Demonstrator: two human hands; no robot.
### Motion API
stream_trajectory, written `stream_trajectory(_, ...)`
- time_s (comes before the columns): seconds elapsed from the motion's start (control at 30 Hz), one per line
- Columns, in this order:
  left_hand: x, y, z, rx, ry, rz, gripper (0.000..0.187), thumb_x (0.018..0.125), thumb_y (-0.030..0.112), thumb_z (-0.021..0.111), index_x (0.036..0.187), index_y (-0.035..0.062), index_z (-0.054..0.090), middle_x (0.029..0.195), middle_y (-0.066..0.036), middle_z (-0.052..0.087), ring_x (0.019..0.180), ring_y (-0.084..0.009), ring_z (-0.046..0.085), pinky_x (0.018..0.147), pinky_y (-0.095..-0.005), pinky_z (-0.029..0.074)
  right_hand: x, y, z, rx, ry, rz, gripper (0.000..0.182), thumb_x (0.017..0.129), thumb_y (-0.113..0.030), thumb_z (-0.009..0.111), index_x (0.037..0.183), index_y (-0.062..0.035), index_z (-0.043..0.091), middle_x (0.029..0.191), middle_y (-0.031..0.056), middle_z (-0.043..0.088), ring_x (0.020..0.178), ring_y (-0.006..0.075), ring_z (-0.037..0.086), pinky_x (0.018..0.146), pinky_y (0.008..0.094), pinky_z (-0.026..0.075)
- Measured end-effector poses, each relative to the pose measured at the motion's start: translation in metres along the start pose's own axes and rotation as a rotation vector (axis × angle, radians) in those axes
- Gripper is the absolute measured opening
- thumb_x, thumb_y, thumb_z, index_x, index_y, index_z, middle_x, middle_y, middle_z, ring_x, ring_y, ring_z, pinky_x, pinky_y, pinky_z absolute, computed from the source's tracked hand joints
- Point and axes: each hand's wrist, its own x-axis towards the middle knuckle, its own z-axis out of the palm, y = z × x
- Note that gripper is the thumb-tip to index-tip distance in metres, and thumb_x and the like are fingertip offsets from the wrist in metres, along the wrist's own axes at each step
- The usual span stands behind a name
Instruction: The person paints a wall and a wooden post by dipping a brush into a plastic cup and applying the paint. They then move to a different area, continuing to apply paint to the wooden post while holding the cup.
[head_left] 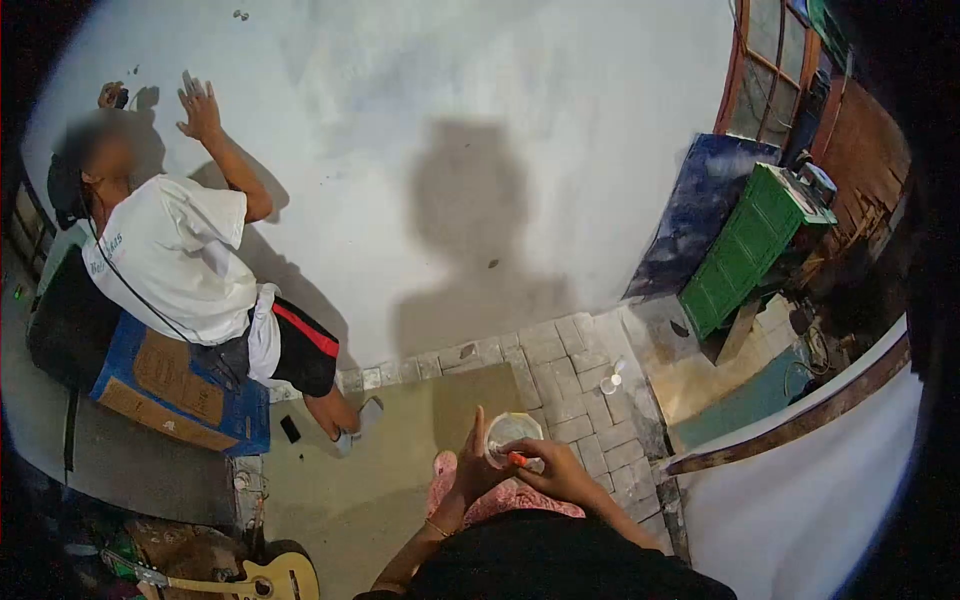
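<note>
While the person's left hand (478, 474) cups the side of a small pale container (513, 432), a finger pointing up along its rim, the right hand (556, 476) reaches in from the other side. The left grip is curled partly closed around the container; the right grip is pinched on a small red-orange piece (517, 459) at the near edge, too small for me to name. The container is held just in front of the person's dark top (560, 560), above pink patterned cloth (505, 498). Beyond it lie a mat (350, 480) and grey pavers (600, 420), with a little white item (612, 383) on the pavers. Over to the left, another person in a white shirt (185, 260) sits beside the pale wall (350, 130), one raised hand (201, 110) up by it, their legs reaching over the mat near a dark flat object (290, 429). A blue-and-brown box (175, 385) takes up that side, and a guitar (270, 580) lies below. To the right, a green crate-like piece (740, 250) leans near a dark blue panel (700, 205), and a white partition (800, 500) with a brown edge closes in the near corner.
</note>
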Motion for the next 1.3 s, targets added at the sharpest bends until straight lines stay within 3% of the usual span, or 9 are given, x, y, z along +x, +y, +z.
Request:
stream_trajectory(0.13, 0.000, -0.003, 0.000, -0.002, 0.014, -0.029, 0.124, 0.064, 0.051, 0.081, 0.146, -0.0055, 0.008, 0.127, -0.024, 0.051, 0.108, -0.0366, 0.058, 0.087, -0.0420, 0.051, 0.001, 0.009, 0.005, 0.026, 0.026, -0.052, 0.030, 0.080, -0.010, 0.067, 0.110, -0.0068, 0.062, 0.104, 0.0143, 0.066, 0.095, 0.0299, 0.065, 0.077, 0.0372, 0.052)
stream_trajectory(0.23, 0.005, -0.005, -0.002, 0.035, 0.021, 0.026, 0.122, 0.065, 0.052, 0.080, 0.146, -0.0055, 0.009, 0.126, -0.025, 0.051, 0.109, -0.0365, 0.058, 0.087, -0.0418, 0.051, 0.000, 0.013, 0.010, -0.051, 0.158, -0.190, 0.032, 0.078, -0.010, 0.069, 0.109, -0.0080, 0.063, 0.107, 0.0125, 0.063, 0.092, 0.0296, 0.064, 0.076, 0.0360, 0.051)
stream_trajectory(0.33, 0.010, 0.000, -0.002, 0.037, 0.072, 0.090, 0.121, 0.066, 0.051, 0.080, 0.146, -0.0061, 0.010, 0.126, -0.025, 0.052, 0.108, -0.0367, 0.058, 0.088, -0.0414, 0.050, 0.001, 0.011, 0.011, -0.142, 0.228, -0.151, 0.032, 0.075, -0.011, 0.071, 0.107, -0.0090, 0.064, 0.104, 0.0108, 0.059, 0.088, 0.0286, 0.061, 0.074, 0.0350, 0.050)
stream_trajectory(0.4, 0.011, -0.005, -0.002, 0.006, 0.067, 0.087, 0.121, 0.065, 0.048, 0.081, 0.145, -0.0067, 0.010, 0.125, -0.025, 0.052, 0.108, -0.0369, 0.058, 0.089, -0.0414, 0.050, 0.001, 0.004, 0.009, -0.028, 0.110, 0.054, 0.032, 0.074, -0.012, 0.073, 0.105, -0.0093, 0.065, 0.101, 0.0099, 0.057, 0.086, 0.0280, 0.060, 0.073, 0.0355, 0.050)
stream_trajectory(0.63, 0.003, 0.001, -0.015, 0.005, 0.005, -0.004, 0.123, 0.063, 0.043, 0.084, 0.145, -0.0082, 0.009, 0.125, -0.026, 0.051, 0.112, -0.0389, 0.055, 0.093, -0.0422, 0.047, 0.006, 0.015, 0.023, -0.085, 0.108, -0.029, 0.031, 0.075, -0.014, 0.073, 0.104, -0.0095, 0.064, 0.097, 0.0106, 0.056, 0.087, 0.0285, 0.061, 0.072, 0.0371, 0.050)
stream_trajectory(0.7, 0.000, -0.002, -0.015, -0.014, 0.018, -0.030, 0.123, 0.062, 0.042, 0.085, 0.145, -0.0081, 0.009, 0.125, -0.027, 0.051, 0.112, -0.0392, 0.055, 0.093, -0.0425, 0.047, 0.008, 0.019, 0.026, -0.092, 0.144, -0.169, 0.028, 0.074, -0.009, 0.074, 0.101, -0.0071, 0.066, 0.091, 0.0082, 0.055, 0.075, 0.0192, 0.057, 0.064, 0.0299, 0.047)
stream_trajectory(0.8, -0.004, -0.004, -0.015, -0.022, 0.041, -0.046, 0.123, 0.062, 0.041, 0.085, 0.145, -0.0080, 0.008, 0.125, -0.027, 0.051, 0.111, -0.0395, 0.056, 0.093, -0.0429, 0.048, 0.008, 0.021, 0.031, -0.077, 0.105, -0.145, 0.027, 0.075, -0.009, 0.073, 0.101, -0.0063, 0.065, 0.093, 0.0098, 0.056, 0.083, 0.0220, 0.058, 0.069, 0.0322, 0.048)
stream_trajectory(1.3, -0.010, -0.005, -0.015, 0.018, 0.075, 0.050, 0.121, 0.064, 0.039, 0.085, 0.146, -0.0073, 0.008, 0.124, -0.028, 0.051, 0.110, -0.0394, 0.056, 0.093, -0.0439, 0.047, 0.000, 0.014, 0.038, -0.034, 0.099, -0.114, 0.028, 0.075, -0.007, 0.072, 0.102, -0.0031, 0.064, 0.094, 0.0110, 0.056, 0.090, 0.0249, 0.060, 0.076, 0.0338, 0.049)
